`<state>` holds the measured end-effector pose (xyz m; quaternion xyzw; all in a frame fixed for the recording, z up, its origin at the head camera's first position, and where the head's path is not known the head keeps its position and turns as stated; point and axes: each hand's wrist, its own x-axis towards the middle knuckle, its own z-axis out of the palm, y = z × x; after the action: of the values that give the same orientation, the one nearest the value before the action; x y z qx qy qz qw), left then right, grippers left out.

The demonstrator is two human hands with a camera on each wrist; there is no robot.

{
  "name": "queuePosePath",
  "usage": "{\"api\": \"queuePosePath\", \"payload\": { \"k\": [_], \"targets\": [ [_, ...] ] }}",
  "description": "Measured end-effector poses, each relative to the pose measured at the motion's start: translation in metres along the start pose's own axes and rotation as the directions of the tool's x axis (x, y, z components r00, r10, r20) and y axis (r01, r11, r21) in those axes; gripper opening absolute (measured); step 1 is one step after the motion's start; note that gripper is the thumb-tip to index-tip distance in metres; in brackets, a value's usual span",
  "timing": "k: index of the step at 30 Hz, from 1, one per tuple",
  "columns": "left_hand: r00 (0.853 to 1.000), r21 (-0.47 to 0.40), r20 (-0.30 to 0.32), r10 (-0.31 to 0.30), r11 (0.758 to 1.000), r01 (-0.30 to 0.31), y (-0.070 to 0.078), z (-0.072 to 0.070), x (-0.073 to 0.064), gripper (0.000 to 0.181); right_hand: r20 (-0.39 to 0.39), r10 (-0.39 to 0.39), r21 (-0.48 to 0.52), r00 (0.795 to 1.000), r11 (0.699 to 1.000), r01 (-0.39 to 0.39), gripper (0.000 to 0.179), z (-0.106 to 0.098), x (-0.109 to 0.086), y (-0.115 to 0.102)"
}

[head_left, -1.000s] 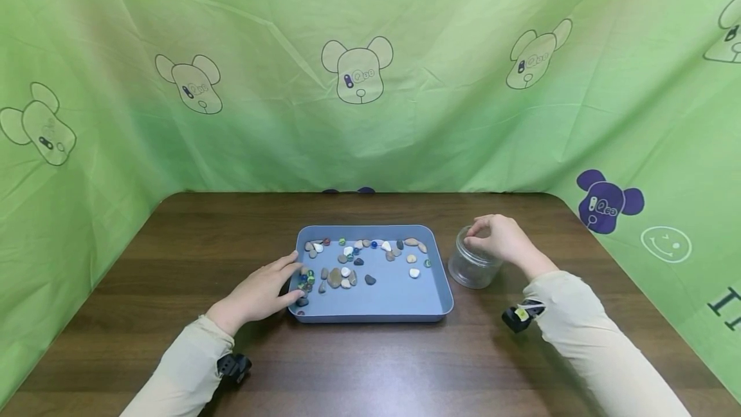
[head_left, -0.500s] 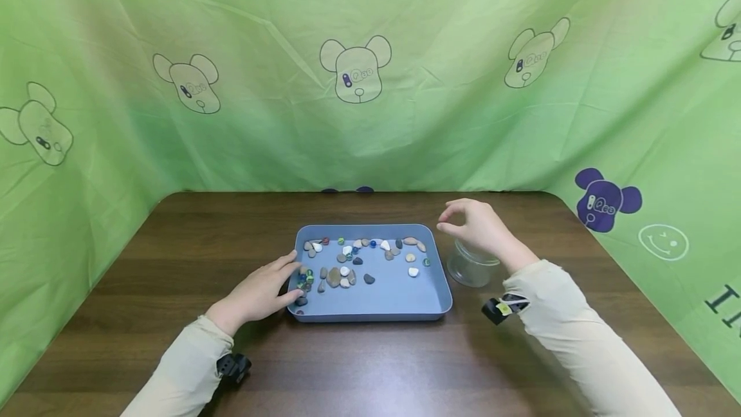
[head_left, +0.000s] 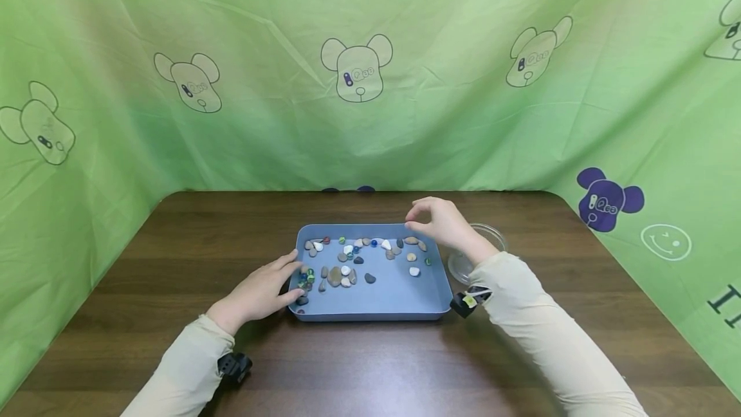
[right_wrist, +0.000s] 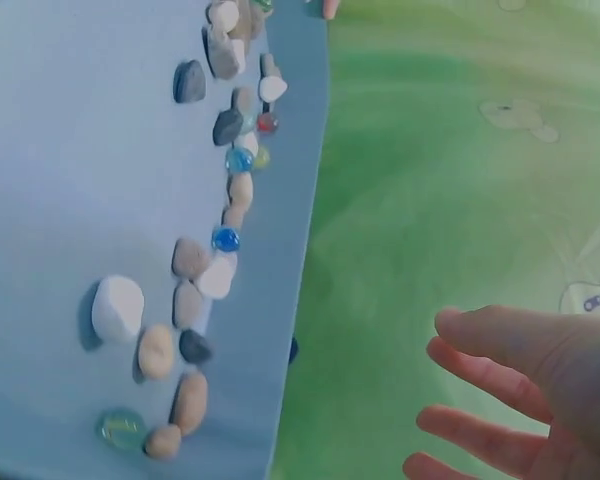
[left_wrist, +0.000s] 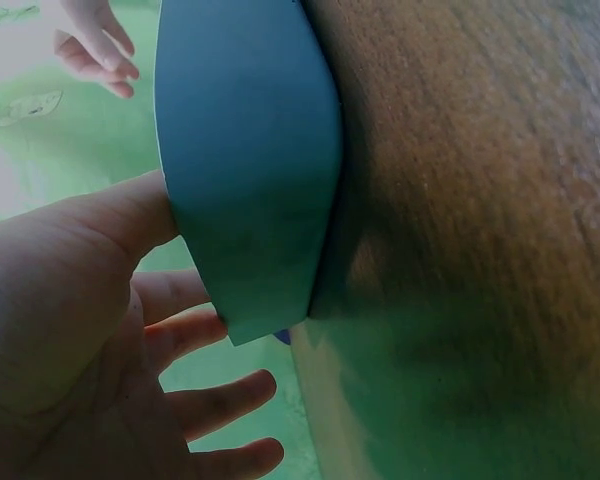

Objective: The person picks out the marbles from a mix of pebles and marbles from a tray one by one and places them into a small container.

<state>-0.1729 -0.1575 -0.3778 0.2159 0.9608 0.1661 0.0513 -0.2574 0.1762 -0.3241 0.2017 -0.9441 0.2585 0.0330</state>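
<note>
A blue tray [head_left: 376,304] holds pebbles [head_left: 334,277] and glass marbles [head_left: 310,274], mostly along its back and left sides. At the tray's left end my left hand [head_left: 260,291] rests with thumb and fingertips over the rim. In the left wrist view the thumb and two fingers pass behind the tray wall [left_wrist: 250,150], while the other fingers extend past its corner. My right hand [head_left: 442,222] hovers over the back right corner, thumb and fingers apart with nothing between them. A clear glass jar [head_left: 460,268] stands right of the tray, partly hidden by my right wrist.
Everything stands on a brown wooden table [head_left: 231,224]. Green printed cloth [head_left: 278,134] hangs around its back and sides. Each wrist carries a small black camera [head_left: 234,365].
My right hand has come up out of the jar's mouth and moved left to above the tray's back right corner. The left hand has stayed at the tray's left rim.
</note>
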Motion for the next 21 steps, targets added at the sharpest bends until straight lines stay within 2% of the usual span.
{"api": "queuePosePath", "payload": {
  "k": [9,21],
  "targets": [
    [1.0,-0.003,-0.006,0.008,1.0,-0.008,-0.001,0.001,0.0,0.054,0.042,-0.01,0.038,0.999,0.999,0.008,0.011,0.017,0.012,-0.005],
    [1.0,0.002,-0.007,0.023,1.0,-0.023,-0.003,0.002,0.001,0.054,0.073,-0.026,0.038,0.997,0.999,0.023,0.011,0.037,0.025,-0.005]
  ]
}}
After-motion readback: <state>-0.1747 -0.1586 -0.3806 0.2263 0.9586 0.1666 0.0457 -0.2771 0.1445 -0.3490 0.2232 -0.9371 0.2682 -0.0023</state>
